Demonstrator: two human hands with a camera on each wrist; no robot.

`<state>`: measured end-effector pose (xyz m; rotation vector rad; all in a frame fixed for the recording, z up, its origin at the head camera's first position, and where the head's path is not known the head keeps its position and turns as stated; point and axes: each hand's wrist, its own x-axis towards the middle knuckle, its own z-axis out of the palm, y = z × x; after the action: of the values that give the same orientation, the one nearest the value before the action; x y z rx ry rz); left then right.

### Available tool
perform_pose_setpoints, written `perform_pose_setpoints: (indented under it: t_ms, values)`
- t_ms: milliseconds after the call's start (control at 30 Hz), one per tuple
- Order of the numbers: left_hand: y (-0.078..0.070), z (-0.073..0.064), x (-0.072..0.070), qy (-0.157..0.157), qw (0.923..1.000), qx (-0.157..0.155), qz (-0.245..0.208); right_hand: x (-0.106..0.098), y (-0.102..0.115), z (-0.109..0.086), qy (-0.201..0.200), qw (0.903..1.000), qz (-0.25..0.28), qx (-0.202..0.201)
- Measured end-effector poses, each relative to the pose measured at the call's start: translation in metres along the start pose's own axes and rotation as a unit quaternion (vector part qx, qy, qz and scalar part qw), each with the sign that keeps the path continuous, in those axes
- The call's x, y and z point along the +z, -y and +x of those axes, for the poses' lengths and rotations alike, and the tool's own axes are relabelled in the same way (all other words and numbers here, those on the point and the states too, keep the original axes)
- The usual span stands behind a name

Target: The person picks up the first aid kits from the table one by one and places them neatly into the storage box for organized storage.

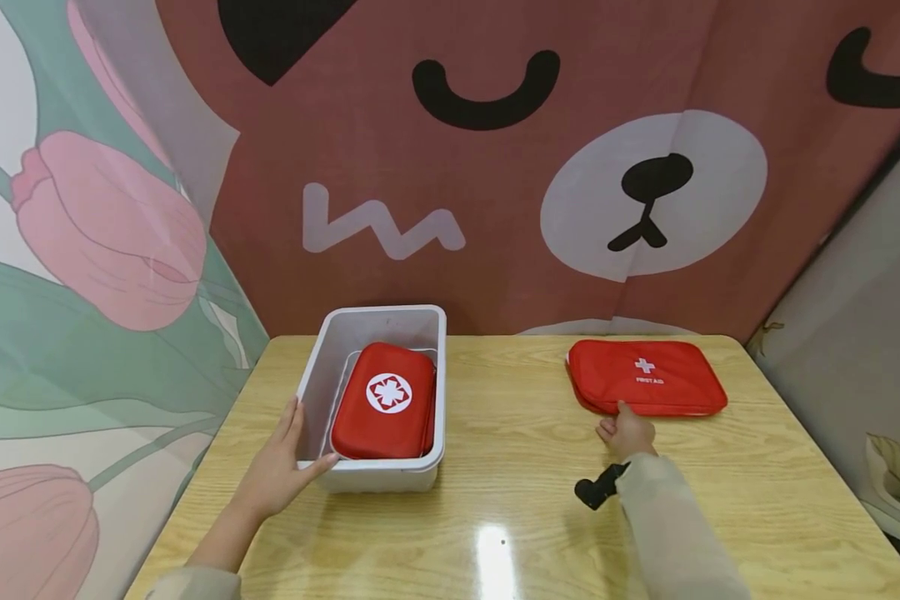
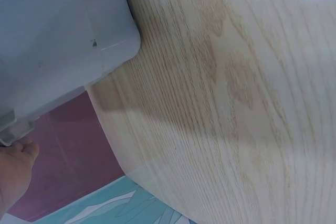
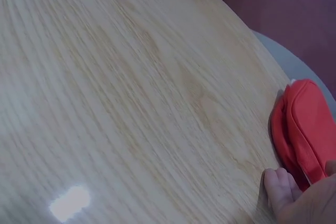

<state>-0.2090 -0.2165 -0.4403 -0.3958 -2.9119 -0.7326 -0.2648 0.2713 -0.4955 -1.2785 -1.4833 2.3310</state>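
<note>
A pale plastic bin (image 1: 444, 383) stands at the table's left. Inside it lies a red hard case (image 1: 405, 429) with a white round emblem. My left hand (image 1: 273, 475) is spread around the bin's near left corner, fingers along the left rim and thumb across the front rim; in the left wrist view its fingertips (image 2: 25, 148) touch the rim. At the back right lies a flat red first-aid pouch (image 1: 667, 387) with a white cross. My right hand (image 1: 630, 433) is at its near edge, thumb against the pouch; its other fingers (image 3: 281, 187) are beside the pouch on the table.
The wooden table (image 1: 517, 467) meets a cloth backdrop (image 1: 390, 283) with a bear face behind it. Tulip-patterned cloth (image 1: 112, 233) hangs on the left. A black strap piece (image 1: 598, 487) hangs from the right wrist.
</note>
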Motion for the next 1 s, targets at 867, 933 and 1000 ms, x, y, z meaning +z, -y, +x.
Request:
perform_pose_setpoints:
  t_ms: [867,933,1000]
  values:
    - [-0.002,-0.001,-0.001,-0.003,1.0000,0.008,-0.001,-0.008,0.009,0.017,-0.007,0.9965,0.024,0.080]
    - [-0.002,-0.001,-0.001,-0.001,1.0000,0.006,-0.001,-0.008,0.008,0.019,-0.005,0.9973,0.014,0.072]
    - [-0.003,-0.001,-0.002,0.002,1.0000,0.003,-0.001,-0.009,0.008,0.020,-0.007,0.9980,0.000,0.063]
